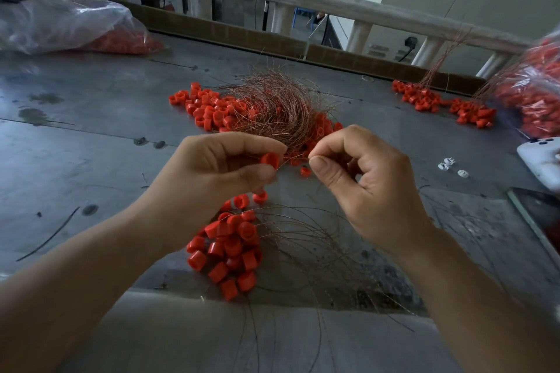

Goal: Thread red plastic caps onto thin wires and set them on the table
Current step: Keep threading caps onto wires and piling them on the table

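Red cap [270, 160] sits pinched in the left hand [218, 169] above the table [91, 130]. The right hand [363, 179] pinches a thin wire [292, 160] just beside it. Clear plastic bag [66, 24] at far left holds red caps, and a second bag [533, 91] at right holds more.

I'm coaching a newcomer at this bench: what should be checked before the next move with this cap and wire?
1. Left hand pinches the red cap: ok.
2. Right hand pinches the thin wire: ok.
3. Wire tip lined up with the cap's hole: cannot tell, too fine.
4. Wire free of the wire bundle behind: cannot tell.
5. Bare table beside the threaded caps for set-down: ok.
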`<state>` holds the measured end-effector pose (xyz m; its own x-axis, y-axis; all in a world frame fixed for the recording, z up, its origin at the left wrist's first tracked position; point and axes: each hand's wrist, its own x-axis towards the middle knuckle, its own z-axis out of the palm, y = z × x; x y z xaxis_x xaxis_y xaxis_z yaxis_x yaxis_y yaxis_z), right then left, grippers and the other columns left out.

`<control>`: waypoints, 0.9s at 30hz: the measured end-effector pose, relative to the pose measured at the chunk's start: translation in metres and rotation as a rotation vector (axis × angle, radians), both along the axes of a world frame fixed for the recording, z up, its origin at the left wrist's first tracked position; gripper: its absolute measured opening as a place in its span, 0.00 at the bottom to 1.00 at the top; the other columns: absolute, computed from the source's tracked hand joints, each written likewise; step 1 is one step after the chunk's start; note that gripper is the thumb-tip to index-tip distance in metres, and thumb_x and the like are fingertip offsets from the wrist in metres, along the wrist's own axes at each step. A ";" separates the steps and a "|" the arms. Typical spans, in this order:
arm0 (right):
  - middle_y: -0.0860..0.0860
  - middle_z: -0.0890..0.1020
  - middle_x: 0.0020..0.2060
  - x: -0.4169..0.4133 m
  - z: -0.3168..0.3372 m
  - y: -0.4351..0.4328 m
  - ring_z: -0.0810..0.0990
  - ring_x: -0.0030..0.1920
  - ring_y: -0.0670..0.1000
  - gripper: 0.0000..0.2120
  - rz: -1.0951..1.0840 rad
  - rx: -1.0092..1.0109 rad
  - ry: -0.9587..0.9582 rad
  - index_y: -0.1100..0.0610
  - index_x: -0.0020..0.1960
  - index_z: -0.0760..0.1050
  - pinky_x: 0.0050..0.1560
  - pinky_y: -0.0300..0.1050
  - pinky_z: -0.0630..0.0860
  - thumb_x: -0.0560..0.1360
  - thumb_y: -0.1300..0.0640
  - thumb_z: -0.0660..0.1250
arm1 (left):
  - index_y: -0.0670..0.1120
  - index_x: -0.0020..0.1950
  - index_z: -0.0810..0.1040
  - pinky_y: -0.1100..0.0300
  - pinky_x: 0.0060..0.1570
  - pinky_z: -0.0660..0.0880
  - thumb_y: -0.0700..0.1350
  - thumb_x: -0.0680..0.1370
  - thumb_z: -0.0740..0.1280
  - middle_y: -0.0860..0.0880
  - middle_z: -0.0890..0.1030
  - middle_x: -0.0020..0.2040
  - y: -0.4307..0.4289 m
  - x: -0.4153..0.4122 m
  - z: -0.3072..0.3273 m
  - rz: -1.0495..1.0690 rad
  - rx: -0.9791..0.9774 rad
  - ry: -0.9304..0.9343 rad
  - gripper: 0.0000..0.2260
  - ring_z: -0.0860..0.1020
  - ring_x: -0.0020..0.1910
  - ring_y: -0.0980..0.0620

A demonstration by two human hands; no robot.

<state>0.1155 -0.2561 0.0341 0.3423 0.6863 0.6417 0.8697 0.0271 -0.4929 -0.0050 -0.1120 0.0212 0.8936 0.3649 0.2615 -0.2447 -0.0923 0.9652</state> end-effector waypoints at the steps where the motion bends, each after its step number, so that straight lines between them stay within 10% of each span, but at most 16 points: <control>1: 0.45 0.76 0.35 0.000 0.000 0.000 0.72 0.36 0.37 0.03 -0.001 -0.001 0.001 0.57 0.40 0.75 0.37 0.26 0.66 0.72 0.63 0.66 | 0.57 0.45 0.84 0.69 0.38 0.75 0.44 0.64 0.75 0.53 0.84 0.39 0.000 0.000 -0.001 -0.013 -0.025 0.003 0.12 0.81 0.38 0.58; 27: 0.37 0.72 0.30 -0.011 -0.002 0.002 0.73 0.32 0.37 0.03 0.060 -0.095 0.122 0.56 0.39 0.76 0.33 0.26 0.66 0.72 0.60 0.66 | 0.54 0.49 0.82 0.69 0.41 0.77 0.41 0.62 0.69 0.52 0.85 0.43 -0.006 0.001 0.000 -0.015 0.004 -0.005 0.17 0.83 0.42 0.55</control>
<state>0.1048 -0.2539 0.0321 0.3708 0.7635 0.5287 0.8012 0.0249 -0.5979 -0.0042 -0.1178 0.0207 0.8978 0.3504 0.2669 -0.2505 -0.0921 0.9637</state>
